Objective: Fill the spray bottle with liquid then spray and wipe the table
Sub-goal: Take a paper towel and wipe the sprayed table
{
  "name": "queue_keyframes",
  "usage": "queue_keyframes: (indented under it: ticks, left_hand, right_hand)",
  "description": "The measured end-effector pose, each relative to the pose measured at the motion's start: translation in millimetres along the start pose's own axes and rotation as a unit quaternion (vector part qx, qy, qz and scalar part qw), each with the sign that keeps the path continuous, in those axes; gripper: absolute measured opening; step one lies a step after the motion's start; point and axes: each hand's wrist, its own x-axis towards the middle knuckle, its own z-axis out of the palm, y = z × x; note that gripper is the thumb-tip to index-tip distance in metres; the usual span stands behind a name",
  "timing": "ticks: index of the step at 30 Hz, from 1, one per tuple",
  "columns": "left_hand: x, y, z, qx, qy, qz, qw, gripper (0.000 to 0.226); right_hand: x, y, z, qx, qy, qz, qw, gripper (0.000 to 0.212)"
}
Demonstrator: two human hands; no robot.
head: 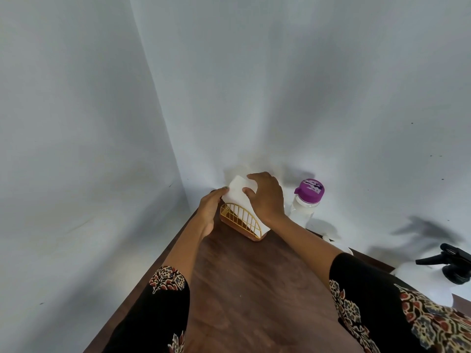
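- We see the spray bottle (433,278) at the right edge of the tabletop (254,289), white with a black trigger head, well apart from both hands.
- Our right hand (267,197) pinches the white napkins (235,192) in the gold wire holder (240,221), fingers curled on the top sheet.
- Our left hand (210,210) touches the holder's side; we cannot tell its grip.
- A clear bottle with a purple cap (307,200) stands just right of the holder.

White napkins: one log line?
right hand: pinches white paper napkins | left hand: holds gold wire napkin holder | black-trigger spray bottle: untouched
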Motion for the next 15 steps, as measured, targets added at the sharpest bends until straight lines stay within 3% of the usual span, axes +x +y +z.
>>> queue_keyframes:
  ticks: [3, 9, 15]
  left_hand:
    - [-1.6, -0.4, 0.7, -0.005, -0.007, -0.008, 1.0, 0.039]
    - [-3.5, -0.6, 0.7, 0.002, -0.013, -0.003, 1.0, 0.041]
    - [-2.4, 0.0, -1.7, 0.006, -0.011, -0.005, 1.0, 0.033]
  right_hand:
    - [4.0, -2.0, 3.6, -0.008, -0.022, 0.008, 1.0, 0.04]
    - [1.3, -5.2, 3.4, 0.031, 0.029, -0.015, 0.999, 0.018]
    - [-4.5, -6.5, 0.8, -0.015, 0.066, -0.089, 0.994, 0.018]
